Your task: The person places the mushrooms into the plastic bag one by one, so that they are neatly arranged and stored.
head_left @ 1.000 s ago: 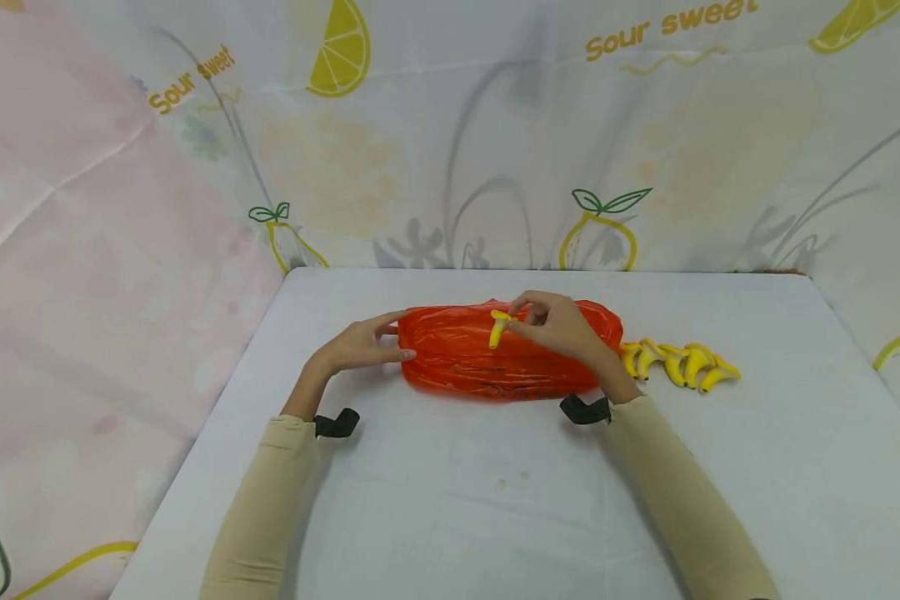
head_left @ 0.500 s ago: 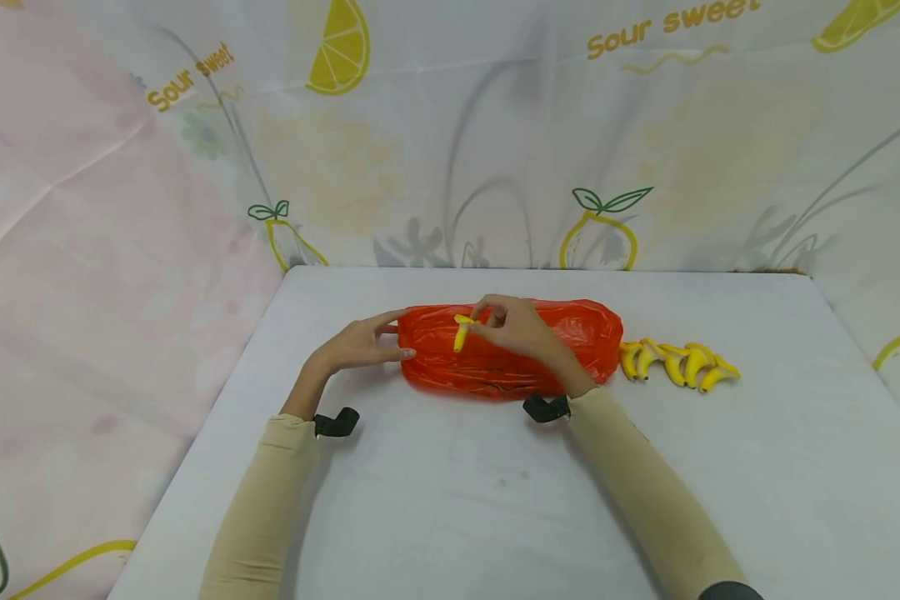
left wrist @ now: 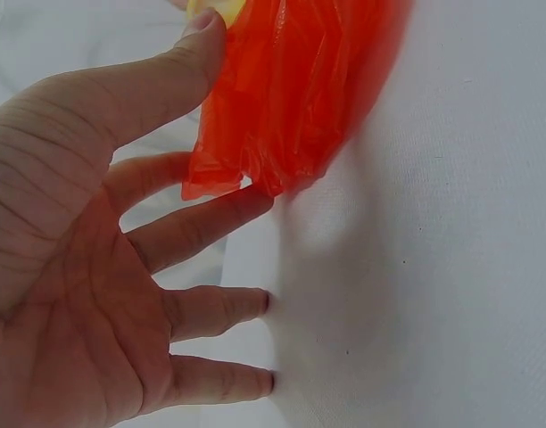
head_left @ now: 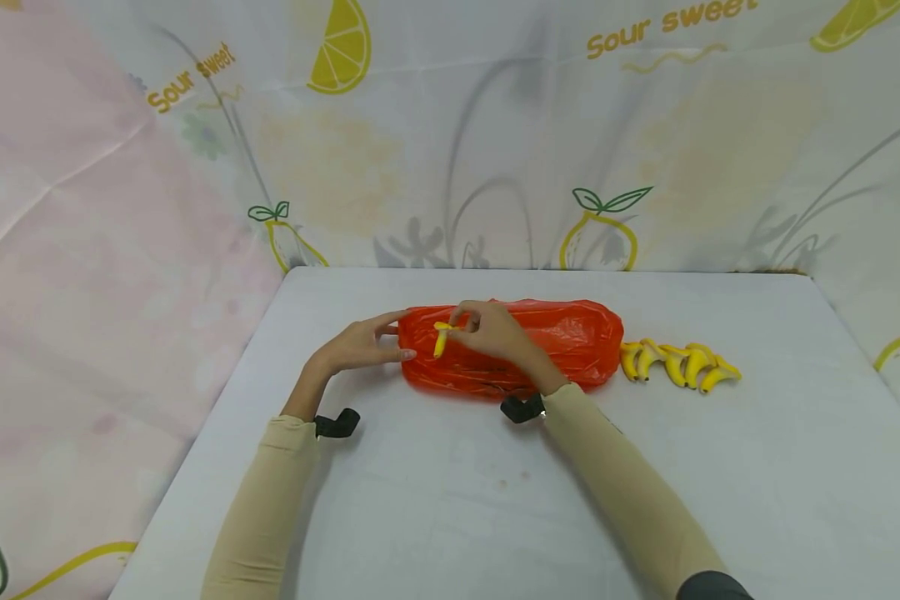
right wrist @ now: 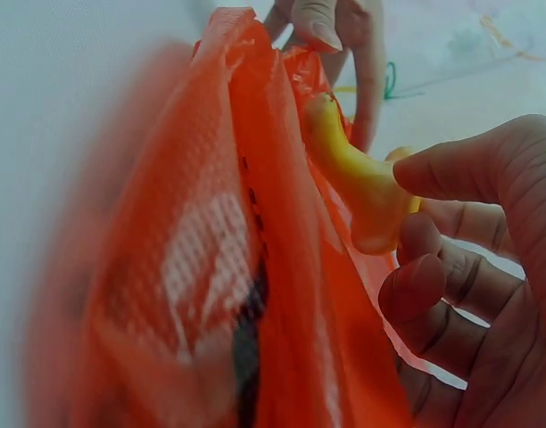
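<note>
A red plastic bag (head_left: pixel 562 333) lies lengthwise on the table, its film wrinkled. My right hand (head_left: pixel 495 335) is over the bag's left part and pinches a small yellow toy banana (head_left: pixel 441 340) between thumb and fingers. The right wrist view shows this toy banana (right wrist: pixel 353 178) close over the red film, one end pointing at the left hand. My left hand (head_left: pixel 356 343) is at the bag's left end, fingers spread and fairly straight. In the left wrist view the thumb (left wrist: pixel 202 45) and a finger (left wrist: pixel 210 223) touch the bag's edge.
Several more toy bananas (head_left: pixel 675 364) lie in a row off the bag's right end. The white table (head_left: pixel 450 500) reaches back to a cloth backdrop (head_left: pixel 420 142) with lemon prints. A black wrist mount (head_left: pixel 521 408) sticks out from the right wrist.
My right hand has moved left along the bag with the toy banana, from near its middle toward its left end. The left hand and the row of toy bananas have stayed put.
</note>
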The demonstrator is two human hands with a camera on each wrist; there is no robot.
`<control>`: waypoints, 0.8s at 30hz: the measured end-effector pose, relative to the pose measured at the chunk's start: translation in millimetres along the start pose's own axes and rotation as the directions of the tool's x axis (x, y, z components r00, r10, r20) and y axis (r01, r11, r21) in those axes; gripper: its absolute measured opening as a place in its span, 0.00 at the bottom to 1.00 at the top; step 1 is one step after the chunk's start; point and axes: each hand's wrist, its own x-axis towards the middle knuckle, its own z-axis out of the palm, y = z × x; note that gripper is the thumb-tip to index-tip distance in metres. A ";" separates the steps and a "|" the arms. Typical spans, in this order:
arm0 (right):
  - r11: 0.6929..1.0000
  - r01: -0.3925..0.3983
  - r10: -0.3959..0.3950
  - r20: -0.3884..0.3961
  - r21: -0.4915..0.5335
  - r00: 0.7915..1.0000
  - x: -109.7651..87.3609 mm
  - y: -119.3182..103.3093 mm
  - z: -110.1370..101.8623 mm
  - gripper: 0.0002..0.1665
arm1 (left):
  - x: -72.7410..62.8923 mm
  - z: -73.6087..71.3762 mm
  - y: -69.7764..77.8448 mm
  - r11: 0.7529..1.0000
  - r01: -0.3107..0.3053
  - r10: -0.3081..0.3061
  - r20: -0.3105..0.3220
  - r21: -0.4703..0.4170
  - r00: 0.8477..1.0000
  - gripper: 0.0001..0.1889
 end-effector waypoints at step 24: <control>0.986 -0.091 0.092 -0.002 -0.140 0.996 5.9 -8.8 21.0 0.11 | -2.6 -1.4 2.5 1.000 0.001 -0.001 0.005 0.007 1.000 0.46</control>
